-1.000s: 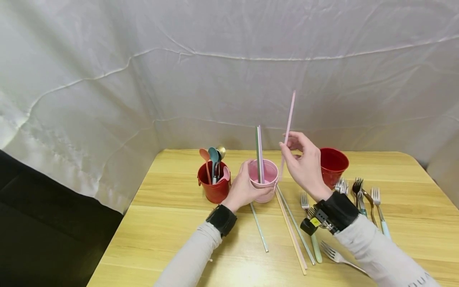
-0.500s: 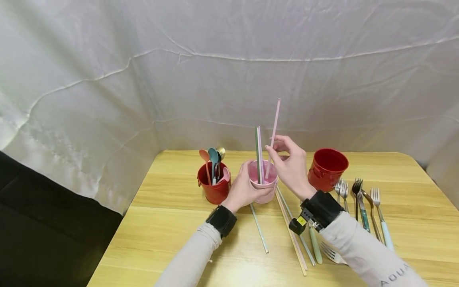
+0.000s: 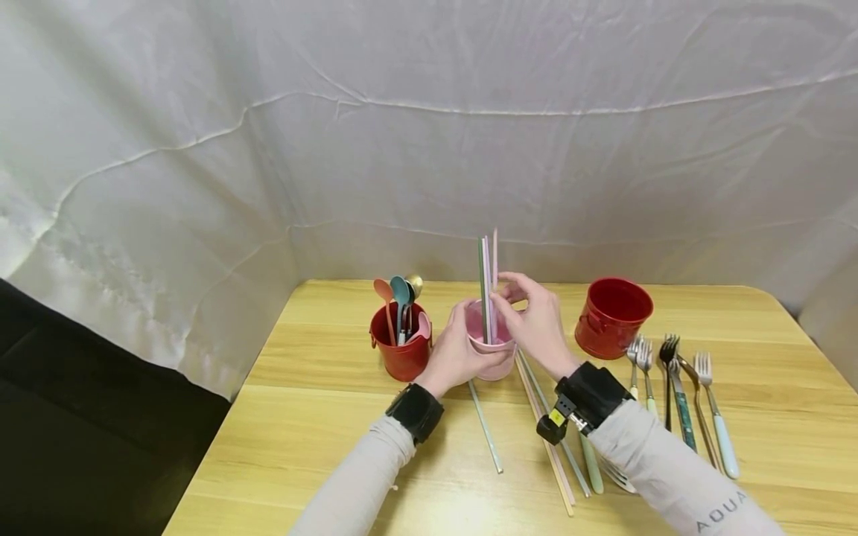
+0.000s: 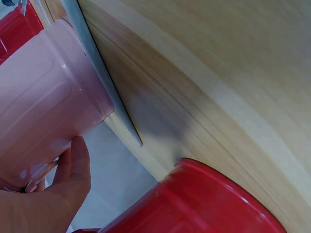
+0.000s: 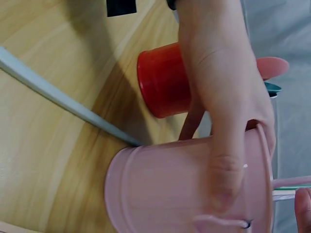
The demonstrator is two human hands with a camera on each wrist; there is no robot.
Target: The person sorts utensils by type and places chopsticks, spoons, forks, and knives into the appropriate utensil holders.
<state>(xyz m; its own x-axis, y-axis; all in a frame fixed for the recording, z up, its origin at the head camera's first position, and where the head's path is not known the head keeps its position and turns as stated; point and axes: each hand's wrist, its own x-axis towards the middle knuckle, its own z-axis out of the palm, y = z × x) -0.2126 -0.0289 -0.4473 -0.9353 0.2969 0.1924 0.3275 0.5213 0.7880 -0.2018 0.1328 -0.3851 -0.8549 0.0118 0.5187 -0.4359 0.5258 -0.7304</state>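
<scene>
My left hand (image 3: 461,348) grips the side of a pink cup (image 3: 499,363) that stands on the wooden table (image 3: 335,417). In the left wrist view its thumb (image 4: 73,170) lies against the pink cup (image 4: 43,102). My right hand (image 3: 503,294) hovers over the cup's rim and pinches a pink straw (image 3: 494,253), which stands upright inside the cup. Two more straws (image 3: 482,275), one green and one pink, stand in the cup beside it. The right wrist view shows the left hand (image 5: 228,97) wrapped round the pink cup (image 5: 165,189) and the pink straw (image 5: 291,182) at its mouth.
A red bucket (image 3: 400,356) holding spoons stands left of the cup. An empty red bucket (image 3: 613,318) stands to the right. Several forks (image 3: 670,380) lie at the right, and loose straws (image 3: 550,439) and a grey straw (image 3: 485,428) lie in front of the cup.
My right hand carried the pink straw left from near the empty red bucket, then lowered it into the pink cup. The left hand kept hold of the cup.
</scene>
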